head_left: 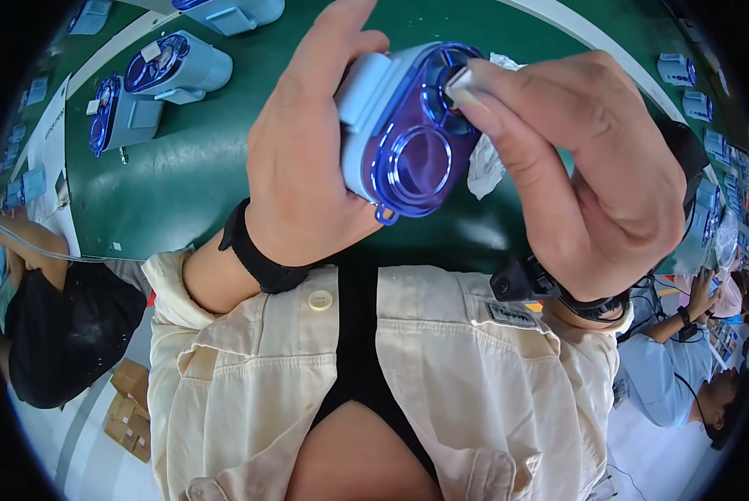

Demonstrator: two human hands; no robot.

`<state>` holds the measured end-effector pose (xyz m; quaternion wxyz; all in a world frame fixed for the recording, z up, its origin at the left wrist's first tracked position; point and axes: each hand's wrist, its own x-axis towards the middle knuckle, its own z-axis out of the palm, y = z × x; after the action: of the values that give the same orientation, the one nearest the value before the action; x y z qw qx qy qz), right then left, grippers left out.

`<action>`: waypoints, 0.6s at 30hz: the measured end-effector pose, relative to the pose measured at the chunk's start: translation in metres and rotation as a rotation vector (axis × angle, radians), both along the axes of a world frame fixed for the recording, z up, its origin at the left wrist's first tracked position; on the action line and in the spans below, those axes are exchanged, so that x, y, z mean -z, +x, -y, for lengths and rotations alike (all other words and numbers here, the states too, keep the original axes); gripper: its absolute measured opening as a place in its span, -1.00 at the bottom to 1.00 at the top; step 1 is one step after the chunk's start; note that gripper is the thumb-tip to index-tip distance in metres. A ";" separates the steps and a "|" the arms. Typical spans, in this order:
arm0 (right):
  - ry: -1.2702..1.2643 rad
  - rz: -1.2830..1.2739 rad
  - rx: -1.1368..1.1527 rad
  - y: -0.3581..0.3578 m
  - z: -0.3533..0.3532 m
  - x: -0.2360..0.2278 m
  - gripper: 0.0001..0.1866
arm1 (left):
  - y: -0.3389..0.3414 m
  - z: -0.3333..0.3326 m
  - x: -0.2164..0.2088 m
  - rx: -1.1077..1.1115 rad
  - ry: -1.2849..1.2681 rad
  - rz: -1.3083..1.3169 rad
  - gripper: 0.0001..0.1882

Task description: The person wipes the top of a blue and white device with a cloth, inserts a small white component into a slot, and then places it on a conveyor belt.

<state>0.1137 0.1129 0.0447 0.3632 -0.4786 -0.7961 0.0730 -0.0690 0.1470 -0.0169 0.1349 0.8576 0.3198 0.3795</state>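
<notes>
My left hand (295,159) is wrapped round a light blue plastic device (429,167) with a glossy, see-through blue-purple front. A large ring sits at the front's lower end, and a small loop sticks out below it. The device is held tilted above the green table. At the front's upper end, my right hand (591,142) pinches a small white piece (460,81) between thumb and forefinger, against or just over a round recess. The fingertips hide part of that piece and of the recess.
Similar blue devices (161,65) stand on the green table (182,188) at the far left, some with white squares on top. Crumpled white paper or film (484,171) lies behind my right hand. People sit at both sides; cardboard boxes (129,409) are on the floor at left.
</notes>
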 end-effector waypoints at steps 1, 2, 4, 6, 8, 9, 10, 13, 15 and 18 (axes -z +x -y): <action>0.015 0.001 -0.006 0.000 0.001 0.001 -0.79 | 0.000 0.000 0.001 0.003 -0.003 -0.003 0.12; 0.030 0.002 -0.012 0.000 0.002 0.002 -0.79 | 0.000 0.001 0.001 0.006 0.002 -0.006 0.11; 0.062 0.003 -0.026 0.000 0.002 0.004 -0.77 | -0.001 0.001 0.001 0.012 0.016 -0.013 0.11; 0.097 0.006 -0.041 0.001 0.001 0.006 -0.75 | -0.001 0.000 0.000 0.016 0.031 -0.020 0.11; 0.134 0.009 -0.057 0.001 0.000 0.008 -0.74 | -0.001 0.000 -0.001 0.019 0.050 -0.025 0.10; 0.154 0.011 -0.065 0.002 -0.001 0.008 -0.73 | -0.001 0.000 -0.002 0.020 0.060 -0.027 0.10; 0.175 0.014 -0.073 0.002 -0.001 0.009 -0.72 | -0.001 0.000 -0.003 0.022 0.072 -0.029 0.10; 0.249 0.028 -0.089 0.004 -0.006 0.014 -0.70 | 0.001 -0.005 -0.003 0.033 0.109 -0.029 0.09; 0.297 0.040 -0.098 0.007 -0.009 0.018 -0.68 | 0.004 -0.005 0.003 0.028 0.102 0.027 0.05; 0.311 0.062 -0.083 0.001 -0.008 0.020 -0.69 | 0.003 0.000 0.008 -0.019 0.077 0.038 0.02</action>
<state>0.1151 0.1211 0.0252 0.4048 -0.3852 -0.8278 -0.0507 -0.0660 0.1473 -0.0244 0.1042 0.8518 0.3105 0.4088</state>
